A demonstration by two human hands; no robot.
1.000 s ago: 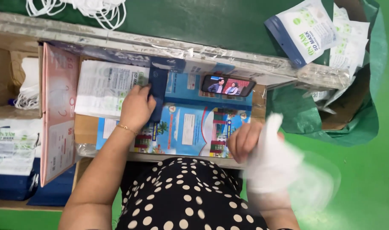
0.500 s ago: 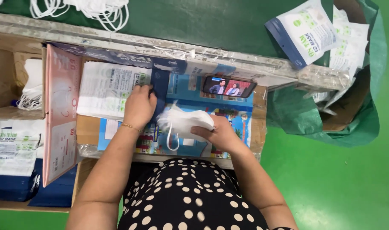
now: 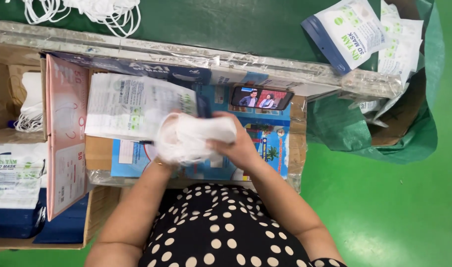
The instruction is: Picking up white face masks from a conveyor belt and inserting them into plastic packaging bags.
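Observation:
A stack of white face masks [image 3: 193, 136] is held in front of me over the work surface. My right hand [image 3: 238, 146] grips its right end from below. My left hand [image 3: 167, 157] is mostly hidden behind the stack's left end and appears to hold it there. Just left of the stack lies a flat clear packaging pouch [image 3: 129, 106] with green print, on the blue printed surface [image 3: 270, 148]. A phone [image 3: 261, 98] with a video playing lies just beyond my right hand.
A pink carton [image 3: 65, 133] stands on edge at the left, with bundled masks [image 3: 30, 106] and packed pouches [image 3: 13, 175] beyond it. More loose masks [image 3: 92, 11] lie at the top. Filled pouches [image 3: 357, 34] spill into a green bag [image 3: 379, 133] at the right.
My right hand brought a stack of masks in from the lower right to the middle. My left hand left the pouch and met the stack's left end.

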